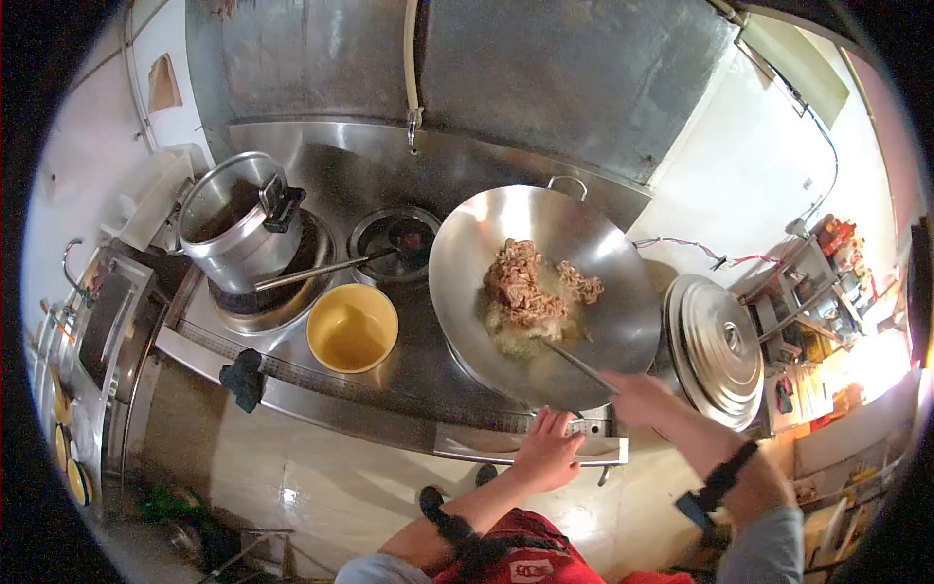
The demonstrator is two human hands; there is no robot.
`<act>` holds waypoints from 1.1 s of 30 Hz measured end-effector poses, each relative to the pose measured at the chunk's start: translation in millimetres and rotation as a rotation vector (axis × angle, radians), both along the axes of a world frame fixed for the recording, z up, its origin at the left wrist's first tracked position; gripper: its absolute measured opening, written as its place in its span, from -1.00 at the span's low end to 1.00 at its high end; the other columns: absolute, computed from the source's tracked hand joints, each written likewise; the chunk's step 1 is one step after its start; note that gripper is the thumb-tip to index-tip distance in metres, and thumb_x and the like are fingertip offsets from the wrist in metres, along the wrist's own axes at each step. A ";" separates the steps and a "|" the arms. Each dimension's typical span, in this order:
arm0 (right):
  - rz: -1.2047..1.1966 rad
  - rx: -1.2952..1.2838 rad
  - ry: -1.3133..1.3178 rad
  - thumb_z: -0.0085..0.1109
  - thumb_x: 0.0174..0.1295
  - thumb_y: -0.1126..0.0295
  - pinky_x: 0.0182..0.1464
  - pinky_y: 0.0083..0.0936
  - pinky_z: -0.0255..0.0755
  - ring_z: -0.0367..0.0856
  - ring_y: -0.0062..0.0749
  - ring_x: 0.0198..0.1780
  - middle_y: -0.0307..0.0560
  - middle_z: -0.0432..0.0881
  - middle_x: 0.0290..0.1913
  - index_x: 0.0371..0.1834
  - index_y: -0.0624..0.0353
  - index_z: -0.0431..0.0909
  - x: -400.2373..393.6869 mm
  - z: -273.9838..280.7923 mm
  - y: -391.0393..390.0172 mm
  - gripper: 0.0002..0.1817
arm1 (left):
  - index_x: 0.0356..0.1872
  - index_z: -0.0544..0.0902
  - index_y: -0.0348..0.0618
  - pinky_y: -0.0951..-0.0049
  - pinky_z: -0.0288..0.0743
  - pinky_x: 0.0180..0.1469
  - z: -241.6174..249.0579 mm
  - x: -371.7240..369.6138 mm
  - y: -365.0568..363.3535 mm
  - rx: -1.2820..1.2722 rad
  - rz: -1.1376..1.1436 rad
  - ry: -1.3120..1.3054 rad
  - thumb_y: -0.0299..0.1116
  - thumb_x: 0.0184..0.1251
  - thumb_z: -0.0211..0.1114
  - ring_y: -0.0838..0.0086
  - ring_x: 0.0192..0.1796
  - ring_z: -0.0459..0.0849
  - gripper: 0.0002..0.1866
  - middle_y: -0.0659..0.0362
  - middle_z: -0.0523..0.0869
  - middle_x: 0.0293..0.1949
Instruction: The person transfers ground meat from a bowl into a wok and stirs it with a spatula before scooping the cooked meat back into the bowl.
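A large steel wok [613, 263] sits on the right burner, tilted toward me. In it lies a heap of brown shredded or sliced meat [519, 282] with pale, bubbling liquid around it. My right hand [644, 401] is closed round the handle of a long metal cooking utensil [582, 366], whose head is hidden in the food at the wok's near side. Beside the wok's near rim is my left hand [550, 453], fingers a little bent and apart, fingertips right at the rim over the stove's front edge.
A yellow bowl [352, 328] with liquid stands left of the wok. Behind it a ladle [326, 273] reaches across the middle burner. A steel pot [238, 245] occupies the left burner. Stacked round lids [715, 346] lean at right; a dark cloth [242, 380] hangs on the front edge.
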State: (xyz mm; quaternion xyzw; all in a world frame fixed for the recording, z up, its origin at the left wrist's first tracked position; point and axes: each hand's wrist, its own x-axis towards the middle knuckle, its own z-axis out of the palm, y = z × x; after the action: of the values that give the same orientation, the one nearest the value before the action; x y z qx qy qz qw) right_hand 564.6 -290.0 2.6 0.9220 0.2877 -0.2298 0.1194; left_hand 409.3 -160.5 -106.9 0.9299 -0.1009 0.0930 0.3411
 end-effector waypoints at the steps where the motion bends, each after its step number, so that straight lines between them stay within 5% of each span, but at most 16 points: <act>1: 0.028 0.050 -0.036 0.02 0.26 0.27 0.04 -0.05 0.49 0.63 0.17 -0.01 0.15 0.66 -0.02 0.39 -0.23 0.30 7.8 -29.3 2.0 -0.44 | -0.07 0.64 -0.09 -0.14 0.04 0.45 -2.6 0.4 -1.1 -0.003 -0.002 -0.017 -0.21 -0.05 0.43 -0.10 0.36 0.25 -0.55 -0.10 0.39 0.23; 3: 0.058 0.109 -0.074 0.02 0.26 0.28 0.07 -0.05 0.48 0.62 0.16 0.02 0.15 0.64 0.02 0.39 -0.22 0.29 18.6 -55.7 16.4 -0.44 | -0.07 0.63 -0.07 -0.14 0.04 0.45 -2.7 1.2 -1.8 0.003 -0.001 -0.037 -0.20 -0.07 0.44 -0.11 0.36 0.25 -0.54 -0.10 0.39 0.22; 6: -0.244 0.196 -0.038 0.06 0.27 0.27 0.14 -0.05 0.43 0.57 0.16 0.10 0.16 0.61 0.08 0.39 -0.17 0.31 36.4 -64.4 31.1 -0.44 | -0.02 0.64 -0.14 -0.08 -0.01 0.48 -0.5 3.2 -1.9 0.057 -0.040 -0.003 -0.19 0.01 0.38 -0.01 0.34 0.29 -0.54 -0.11 0.37 0.22; 9: -0.218 0.380 -0.138 0.09 0.31 0.20 -0.11 -0.07 0.56 0.68 0.07 -0.10 0.15 0.66 -0.03 0.39 -0.18 0.33 52.5 -79.3 12.0 -0.46 | -0.03 0.64 -0.13 -0.08 -0.01 0.48 -6.3 3.9 -3.0 0.089 -0.024 -0.013 -0.16 0.00 0.39 -0.01 0.36 0.27 -0.53 -0.10 0.36 0.24; 11: -0.497 0.758 0.337 0.09 0.35 0.13 -0.50 -0.27 0.54 0.66 -0.22 -0.39 0.03 0.66 -0.21 0.39 -0.20 0.36 56.8 -77.8 -5.7 -0.48 | -0.04 0.64 -0.12 -0.08 -0.01 0.48 -5.9 2.6 -2.0 0.036 -0.017 0.011 -0.14 0.03 0.38 -0.01 0.37 0.25 -0.55 -0.09 0.36 0.25; 14: -0.849 0.880 0.605 0.08 0.38 0.17 -0.71 -0.50 0.36 0.51 -0.50 -0.55 -0.10 0.58 -0.34 0.33 -0.14 0.39 40.2 -35.1 -10.7 -0.54 | -0.06 0.64 -0.12 -0.07 0.00 0.48 -5.5 2.7 1.0 0.042 -0.022 0.007 -0.13 0.06 0.37 -0.01 0.37 0.25 -0.57 -0.08 0.37 0.23; 17: -1.136 1.090 0.868 0.07 0.38 0.21 -0.67 -0.51 0.40 0.51 -0.50 -0.55 -0.11 0.56 -0.39 0.21 -0.05 0.42 29.5 -20.0 -22.9 -0.64 | -0.07 0.63 -0.12 -0.05 -0.01 0.48 1.3 -9.0 -4.9 0.050 -0.019 0.027 -0.14 0.07 0.37 0.00 0.38 0.24 -0.58 -0.08 0.37 0.22; 20: -1.142 1.151 0.862 0.04 0.39 0.19 -0.59 -0.47 0.44 0.50 -0.47 -0.55 -0.17 0.56 -0.41 0.09 -0.04 0.42 27.9 -45.2 -27.7 -0.73 | -0.09 0.63 -0.12 -0.05 -0.03 0.50 2.8 -8.9 -0.4 0.052 -0.044 0.060 -0.16 0.06 0.38 0.00 0.38 0.24 -0.60 -0.09 0.37 0.23; 21: -0.989 0.980 0.696 -0.07 0.43 0.16 -0.50 -0.31 0.51 0.59 -0.27 -0.50 -0.02 0.59 -0.39 0.04 0.05 0.43 32.0 -63.5 -32.2 -0.72 | -0.09 0.63 -0.12 -0.05 -0.03 0.50 1.7 -9.0 -0.1 0.043 -0.048 0.065 -0.16 0.06 0.38 0.00 0.38 0.24 -0.60 -0.09 0.37 0.23; 22: -0.998 0.970 0.693 -0.07 0.43 0.16 -0.50 -0.31 0.51 0.59 -0.27 -0.50 -0.02 0.59 -0.39 0.04 0.05 0.43 33.8 -77.2 -43.8 -0.72 | -0.09 0.63 -0.12 -0.05 -0.03 0.50 0.4 -8.8 0.2 0.033 -0.048 0.046 -0.16 0.06 0.38 -0.01 0.39 0.24 -0.60 -0.08 0.37 0.23; 24: -0.036 0.428 -0.228 -0.15 0.45 0.16 -0.41 -0.17 0.54 0.66 -0.05 -0.39 0.21 0.59 -0.36 -0.02 0.16 0.43 34.4 -95.2 -64.6 -0.69 | -0.09 0.63 -0.12 -0.05 -0.04 0.50 -0.9 -8.6 1.8 0.015 -0.045 0.034 -0.17 0.06 0.39 -0.01 0.39 0.23 -0.60 -0.08 0.37 0.22; 25: -0.031 0.336 -0.110 -0.20 0.45 0.16 -0.39 -0.09 0.54 0.68 0.11 -0.35 0.40 0.56 -0.33 -0.06 0.28 0.41 14.2 -55.8 -51.0 -0.63 | -0.09 0.63 -0.12 -0.06 -0.04 0.50 0.5 -8.4 2.3 0.002 -0.044 0.046 -0.16 0.06 0.39 -0.02 0.39 0.23 -0.60 -0.08 0.37 0.22; 29: -0.141 0.386 -0.068 -0.22 0.46 0.12 -0.53 -0.16 0.49 0.60 -0.02 -0.56 0.22 0.55 -0.45 -0.06 0.30 0.42 14.3 -103.0 -72.4 -0.59 | -0.08 0.63 -0.14 -0.05 -0.03 0.49 -6.2 -3.5 3.9 0.003 0.020 -0.039 -0.17 0.02 0.40 -0.01 0.38 0.24 -0.57 -0.07 0.38 0.21; 31: -0.772 0.633 0.431 -0.26 0.49 0.07 -0.66 -0.31 0.39 0.45 -0.27 -0.72 -0.03 0.47 -0.55 -0.08 0.29 0.42 -31.3 -34.4 -51.9 -0.56 | -0.07 0.63 -0.15 -0.06 -0.02 0.49 -6.3 -5.4 2.9 0.004 0.018 -0.039 -0.18 0.01 0.40 0.00 0.37 0.25 -0.56 -0.07 0.38 0.21; 33: -0.795 0.620 0.473 -0.27 0.49 0.05 -0.68 -0.38 0.35 0.40 -0.38 -0.72 -0.12 0.43 -0.56 -0.07 0.26 0.42 -49.0 2.7 -65.0 -0.55 | -0.06 0.63 -0.16 -0.06 -0.02 0.48 -4.6 -3.4 4.4 0.009 0.018 -0.053 -0.19 0.00 0.40 0.01 0.36 0.26 -0.54 -0.08 0.38 0.20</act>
State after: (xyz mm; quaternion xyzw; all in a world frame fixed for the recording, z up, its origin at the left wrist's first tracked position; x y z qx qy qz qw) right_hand 515.5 -354.9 5.3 0.8748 -0.0091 -0.3623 -0.3214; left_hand 405.9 -156.1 -111.5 0.9296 -0.1018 0.1203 0.3331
